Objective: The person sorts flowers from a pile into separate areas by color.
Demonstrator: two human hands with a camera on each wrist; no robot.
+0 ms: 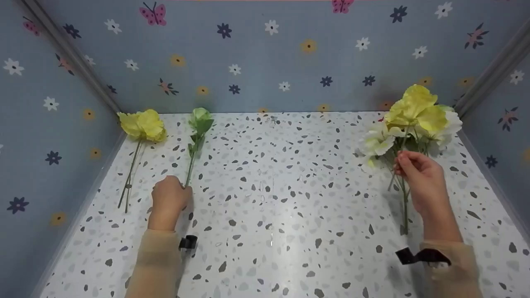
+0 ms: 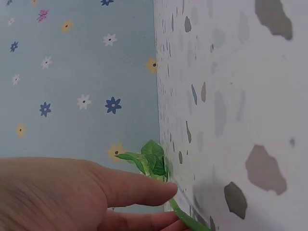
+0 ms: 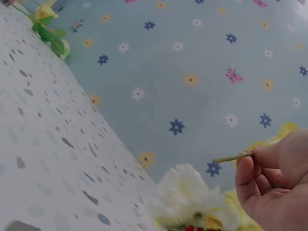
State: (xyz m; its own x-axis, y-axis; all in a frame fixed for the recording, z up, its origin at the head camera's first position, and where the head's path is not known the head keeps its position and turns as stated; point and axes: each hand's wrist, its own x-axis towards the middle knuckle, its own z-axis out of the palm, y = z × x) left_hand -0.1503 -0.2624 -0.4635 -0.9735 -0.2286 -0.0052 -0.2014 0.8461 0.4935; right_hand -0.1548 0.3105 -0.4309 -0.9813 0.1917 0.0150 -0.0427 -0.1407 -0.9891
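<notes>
Head: flower stems (image 1: 190, 170) in both hands (image 1: 170, 200) (image 1: 426, 182)

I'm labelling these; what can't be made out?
Head: fingertips of the left hand, hidden by its back.
Head: part of the rightmost white flower, behind the rightmost yellow flower.
Left wrist: end of the green stem, past the bottom edge.
Right wrist: red petals, cut off by the bottom edge.

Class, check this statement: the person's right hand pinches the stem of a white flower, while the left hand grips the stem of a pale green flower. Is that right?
Not quite: the right hand pinches the stem of a yellow flower, as the head view shows. The left hand does grip the stem of the pale green flower.
</notes>
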